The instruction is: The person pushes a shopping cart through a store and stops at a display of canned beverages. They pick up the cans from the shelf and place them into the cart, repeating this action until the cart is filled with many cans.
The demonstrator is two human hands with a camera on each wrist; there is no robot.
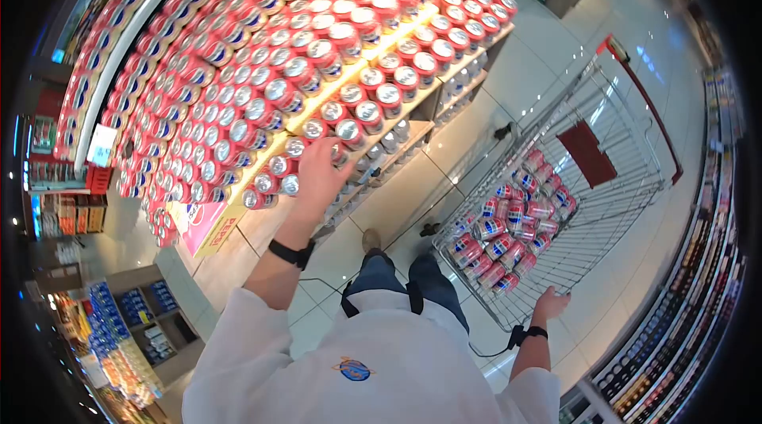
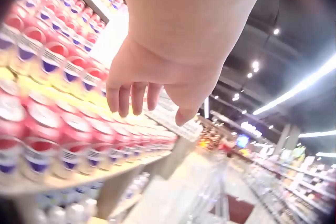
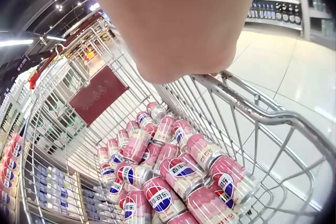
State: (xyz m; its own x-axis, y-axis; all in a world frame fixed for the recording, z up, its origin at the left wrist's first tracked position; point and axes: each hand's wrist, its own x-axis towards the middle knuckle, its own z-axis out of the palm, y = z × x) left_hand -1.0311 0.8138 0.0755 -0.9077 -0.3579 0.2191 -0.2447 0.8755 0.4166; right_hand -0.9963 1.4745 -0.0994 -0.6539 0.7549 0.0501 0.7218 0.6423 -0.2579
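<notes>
The left hand [image 1: 325,174] reaches over the front edge of a stacked display of pink and red Pepsi cans [image 2: 68,134]. Its fingers [image 2: 124,98] point down and slightly apart, with the thumb off to one side; no can shows between them in the left wrist view. By the front corner of a metal shopping cart [image 3: 294,116], the right hand [image 1: 550,305] overlaps the rim in the right wrist view, its fingers hidden there. I cannot tell whether they curl round the rim. Inside the cart lies a heap of loose Pepsi cans [image 1: 508,237], some tilted or on their sides.
A lit yellow strip [image 1: 317,99] runs between tiers of the can display. Bottles [image 1: 397,134] stand on shelves beneath it. Tiled floor [image 1: 524,59] lies between the display and the cart. Long shelves of bottles [image 1: 675,360] line the right side.
</notes>
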